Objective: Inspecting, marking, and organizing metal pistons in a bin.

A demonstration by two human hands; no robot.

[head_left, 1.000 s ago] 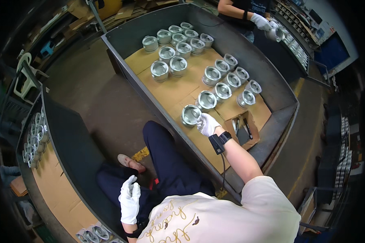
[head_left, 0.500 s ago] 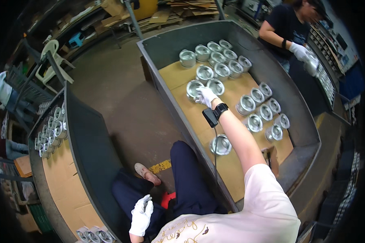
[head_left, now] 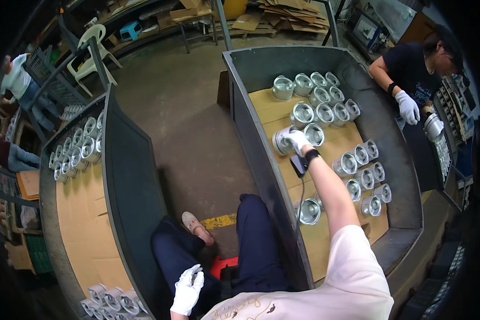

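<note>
My right hand point(head_left: 297, 141), in a white glove with a black wrist strap, is closed round a silver metal piston point(head_left: 279, 140). This piston is tilted over near the left wall of the right-hand bin, and the hand covers part of it. Beside it stands another piston point(head_left: 313, 135). Rows of similar pistons point(head_left: 324, 114) fill the far part of the bin, with a further group point(head_left: 365, 180) to the right and a single piston point(head_left: 308, 212) nearer me. My left hand point(head_left: 188, 290), also gloved in white, rests over my lap, empty, fingers loosely bent and apart.
The dark metal bin point(head_left: 261, 154) is lined with cardboard. To my left, a second bin point(head_left: 130, 197) holds pistons point(head_left: 74, 152) at its far end and more point(head_left: 112, 300) nearby. A co-worker point(head_left: 410, 80) handles a piston at the right. A cable runs from my right wrist.
My right hand has tipped the piston over and now grips it. My view has shifted, moving the bins lower in the picture. The co-worker's arm has moved; my left hand stays over my lap.
</note>
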